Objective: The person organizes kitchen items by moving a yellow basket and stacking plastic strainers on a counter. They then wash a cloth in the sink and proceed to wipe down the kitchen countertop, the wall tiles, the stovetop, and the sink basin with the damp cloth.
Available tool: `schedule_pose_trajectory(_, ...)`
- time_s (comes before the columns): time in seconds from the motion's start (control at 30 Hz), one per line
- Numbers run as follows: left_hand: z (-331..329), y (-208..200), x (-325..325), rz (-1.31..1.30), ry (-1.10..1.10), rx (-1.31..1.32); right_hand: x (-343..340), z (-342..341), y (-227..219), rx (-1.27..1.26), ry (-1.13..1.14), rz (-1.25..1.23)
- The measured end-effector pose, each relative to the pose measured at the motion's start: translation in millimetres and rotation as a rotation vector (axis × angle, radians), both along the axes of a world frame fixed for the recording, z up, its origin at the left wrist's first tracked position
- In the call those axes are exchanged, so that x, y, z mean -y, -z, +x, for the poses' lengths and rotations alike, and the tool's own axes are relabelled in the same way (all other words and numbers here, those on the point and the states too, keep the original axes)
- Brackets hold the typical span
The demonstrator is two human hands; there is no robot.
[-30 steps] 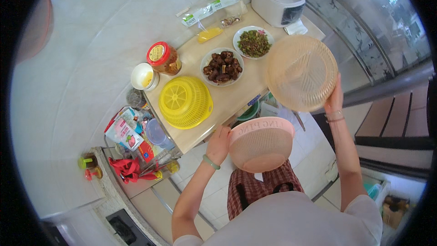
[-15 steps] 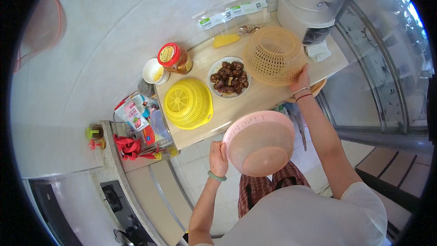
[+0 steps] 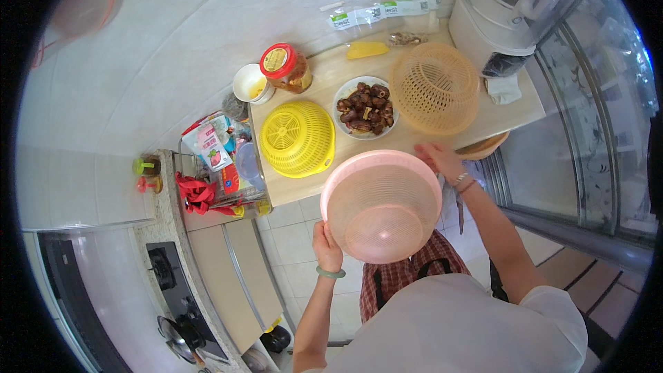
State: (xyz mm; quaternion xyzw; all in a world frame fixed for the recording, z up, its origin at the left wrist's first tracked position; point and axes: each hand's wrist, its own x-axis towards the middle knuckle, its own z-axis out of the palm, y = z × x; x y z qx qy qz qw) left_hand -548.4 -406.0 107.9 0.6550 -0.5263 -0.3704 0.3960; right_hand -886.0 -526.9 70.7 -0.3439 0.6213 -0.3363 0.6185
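A pink mesh strainer basket (image 3: 384,200) hangs tilted in front of me, between the table edge and my body. My left hand (image 3: 327,244), with a green bangle on its wrist, grips the left rim. Close by the basket's upper right rim is my right hand (image 3: 439,160), its fingers stretched out and holding nothing. An orange plastic basket (image 3: 435,90) lies upside down on the table beyond it. To its left stands a white plate (image 3: 344,127) of dark brown chunks of food. Left of the plate a yellow colander (image 3: 297,139) rests upside down.
A red-lidded jar (image 3: 295,72) and a white cup (image 3: 250,85) stand at the back left of the table (image 3: 286,192). A white blender-like appliance (image 3: 492,34) occupies the far right corner. Several packages (image 3: 215,152) crowd a rack at left, above the stove (image 3: 181,304).
My right hand has let go of the orange basket and come toward the pink basket's rim. The orange basket now rests on the table. My left hand still holds the pink basket.
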Motion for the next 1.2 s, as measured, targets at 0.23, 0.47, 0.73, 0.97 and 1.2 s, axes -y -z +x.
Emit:
schedule_pose_trajectory(0.23,34,-3,-31,0.009,-0.153,-0.104,69,78,6,0.4,0.19,0.075)
schedule_pose_trajectory(0.47,38,-17,-43,-0.005,-0.213,-0.004,77,108,-6,0.466,0.341,0.064)
schedule_pose_trajectory(0.73,40,-24,-43,0.005,-0.235,-0.057,89,127,-54,0.51,0.32,-0.043)
schedule_pose_trajectory(0.97,17,-33,-20,0.08,-0.169,-0.327,74,46,-106,0.388,0.354,-0.159)
schedule_pose_trajectory(1.2,-29,-24,15,0.081,-0.12,-0.48,63,-35,-104,0.206,0.474,-0.216)
